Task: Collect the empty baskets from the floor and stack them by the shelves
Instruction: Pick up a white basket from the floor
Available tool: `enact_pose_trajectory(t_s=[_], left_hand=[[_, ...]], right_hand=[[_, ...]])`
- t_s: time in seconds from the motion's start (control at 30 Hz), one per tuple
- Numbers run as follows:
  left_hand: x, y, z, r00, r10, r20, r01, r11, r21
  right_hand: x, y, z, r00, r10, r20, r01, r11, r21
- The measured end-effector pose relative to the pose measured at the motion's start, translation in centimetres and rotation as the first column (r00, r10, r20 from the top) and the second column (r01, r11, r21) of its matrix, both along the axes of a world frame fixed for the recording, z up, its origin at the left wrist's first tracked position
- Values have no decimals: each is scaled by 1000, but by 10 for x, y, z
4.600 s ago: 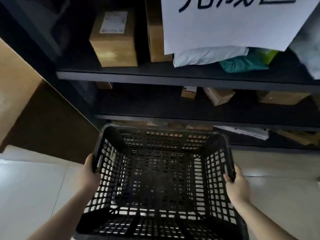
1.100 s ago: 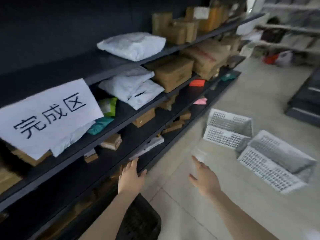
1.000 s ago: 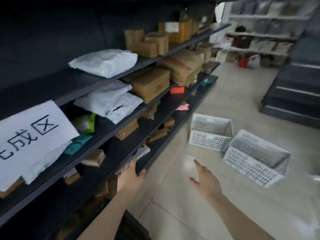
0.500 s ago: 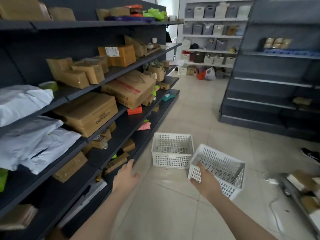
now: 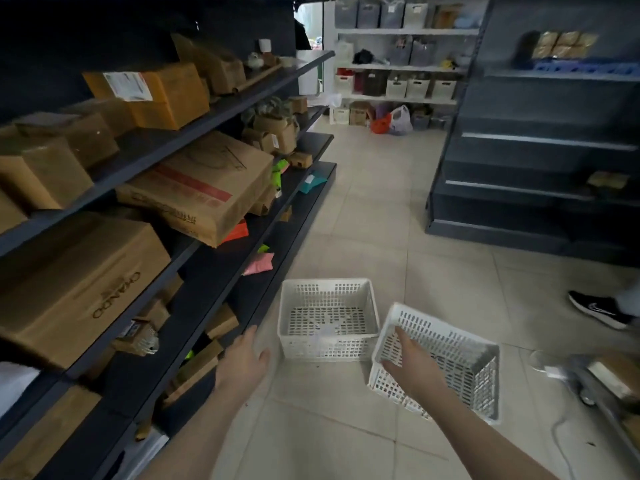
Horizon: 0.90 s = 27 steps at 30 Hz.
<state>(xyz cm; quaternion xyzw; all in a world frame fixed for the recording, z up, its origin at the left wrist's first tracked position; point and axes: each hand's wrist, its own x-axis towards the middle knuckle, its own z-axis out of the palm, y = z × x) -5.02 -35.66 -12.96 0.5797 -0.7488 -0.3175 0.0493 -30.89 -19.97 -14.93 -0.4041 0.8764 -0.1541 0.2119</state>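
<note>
Two empty white perforated baskets sit on the tiled floor ahead of me. One white basket (image 5: 327,318) stands square beside the bottom shelf. A second white basket (image 5: 446,362) lies tilted to its right. My right hand (image 5: 410,367) reaches over the near rim of the tilted basket, fingers apart, holding nothing. My left hand (image 5: 242,363) hovers with fingers apart just left of the square basket, close to the shelf's edge. The black basket is out of view.
Dark shelves (image 5: 214,271) full of cardboard boxes and parcels run along my left. Another dark shelf unit (image 5: 540,174) stands at the right. A person's black shoe (image 5: 599,308) is at the right edge. A low cart (image 5: 595,379) sits at the lower right.
I set down the black basket, turned right and walked along the aisle. Both hands are now empty and have come up to the two white baskets.
</note>
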Motion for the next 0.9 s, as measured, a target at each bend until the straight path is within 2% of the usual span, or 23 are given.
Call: enact_pose_trajectory(t_s=[0.2,0.3,0.43,0.53,0.63,0.8,0.9], left_hand=[[-87,-77,-11,998,-65,17,65,998,20],[-132,-119,-34,997,-67,29,65,997,43],[-174,-175,-78,999,53,5,-53,988,147],[-191,-216,-120,992,86,89,-103,973,208],[-204,-258,-155,978,17,209,-59,979,196],[-233,-332,-212,973,90,211,-127,977,169],[-252,-366,-273,968,157,196,-196,960,198]], right_hand=[[-77,-66,-20,996,-79,45,76,995,62],[-119,-109,-48,996,-68,65,62,993,103],[-168,-181,-90,987,-72,143,49,987,156],[-202,-225,-125,969,-113,219,72,980,187],[-245,-261,-153,956,-171,240,111,963,246],[-290,-331,-213,960,-159,229,93,957,275],[-300,-367,-280,930,-237,280,176,958,227]])
